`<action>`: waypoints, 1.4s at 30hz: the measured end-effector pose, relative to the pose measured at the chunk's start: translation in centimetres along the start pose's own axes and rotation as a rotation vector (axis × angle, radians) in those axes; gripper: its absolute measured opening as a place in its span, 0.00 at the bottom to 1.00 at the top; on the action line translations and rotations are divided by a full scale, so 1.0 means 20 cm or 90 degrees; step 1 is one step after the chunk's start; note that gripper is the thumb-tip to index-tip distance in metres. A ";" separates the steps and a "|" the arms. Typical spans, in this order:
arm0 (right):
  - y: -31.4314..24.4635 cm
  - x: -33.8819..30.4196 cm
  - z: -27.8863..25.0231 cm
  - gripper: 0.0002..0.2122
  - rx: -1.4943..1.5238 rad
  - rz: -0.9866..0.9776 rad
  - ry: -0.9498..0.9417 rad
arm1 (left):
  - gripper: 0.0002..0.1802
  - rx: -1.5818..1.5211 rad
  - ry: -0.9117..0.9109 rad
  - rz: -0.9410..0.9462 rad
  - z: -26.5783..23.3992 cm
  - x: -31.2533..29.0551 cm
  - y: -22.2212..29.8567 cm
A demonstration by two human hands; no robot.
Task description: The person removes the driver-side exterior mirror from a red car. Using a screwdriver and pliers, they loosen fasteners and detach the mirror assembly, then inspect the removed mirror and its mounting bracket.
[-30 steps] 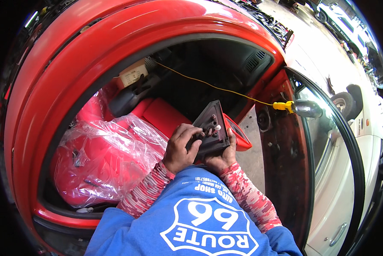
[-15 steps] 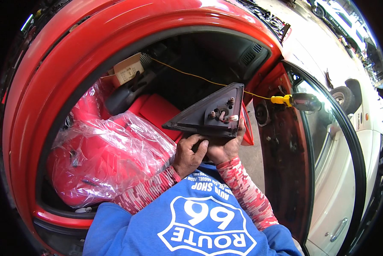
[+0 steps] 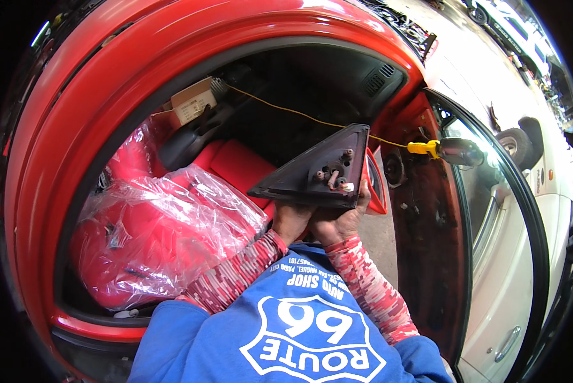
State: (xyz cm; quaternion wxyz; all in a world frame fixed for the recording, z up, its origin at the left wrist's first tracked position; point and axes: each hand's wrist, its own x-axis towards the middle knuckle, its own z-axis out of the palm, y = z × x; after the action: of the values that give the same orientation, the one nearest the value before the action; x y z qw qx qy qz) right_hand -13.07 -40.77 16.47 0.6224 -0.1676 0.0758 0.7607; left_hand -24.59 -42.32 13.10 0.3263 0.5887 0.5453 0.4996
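Note:
A car side mirror (image 3: 299, 182) is held up in front of my chest, its black triangular mounting face turned toward me. Studs and a short wire lead with a pale connector (image 3: 346, 187) stick out of that face. Part of its red housing (image 3: 377, 185) shows at the right. My right hand (image 3: 339, 225) grips the mirror from below, fingers reaching up along its right edge. From beneath the lower edge, my left hand (image 3: 291, 220) also holds it; the left fingers are hidden behind the base.
A red car's open doorway surrounds a plastic-wrapped red seat (image 3: 165, 236) and a cardboard box (image 3: 192, 102). At right stands the open door (image 3: 427, 236) with its inner panel bare. A work lamp (image 3: 459, 152) on a yellow cord hangs there. A white car (image 3: 516, 281) is beyond.
My left hand has slid right and under the mirror, so its fingers no longer show. The mirror has shifted slightly right and tilted, showing more of the red housing.

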 end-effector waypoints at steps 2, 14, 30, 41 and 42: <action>0.00 0.00 0.01 0.30 -0.004 0.005 -0.009 | 0.21 0.090 -0.048 0.072 -0.01 -0.01 -0.02; -0.04 -0.06 -0.08 0.29 -0.011 0.147 0.045 | 0.12 -0.141 -0.361 -0.434 -0.37 -0.13 0.13; 0.06 -0.03 -0.18 0.25 -0.182 0.241 0.102 | 0.06 0.205 -0.135 -0.028 -0.30 0.01 0.26; 0.06 -0.04 -0.16 0.29 -0.228 0.289 0.014 | 0.07 0.237 -0.134 -0.056 -0.28 -0.01 0.14; 0.05 -0.05 -0.16 0.29 -0.217 0.303 -0.027 | 0.07 0.242 -0.130 -0.056 -0.27 -0.02 0.13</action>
State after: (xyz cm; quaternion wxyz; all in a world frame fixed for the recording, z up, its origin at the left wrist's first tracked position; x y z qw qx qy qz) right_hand -13.38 -42.85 13.78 0.3911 -0.2313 -0.0286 0.8904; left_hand -28.87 -44.09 17.01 0.2846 0.6631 0.6187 0.3107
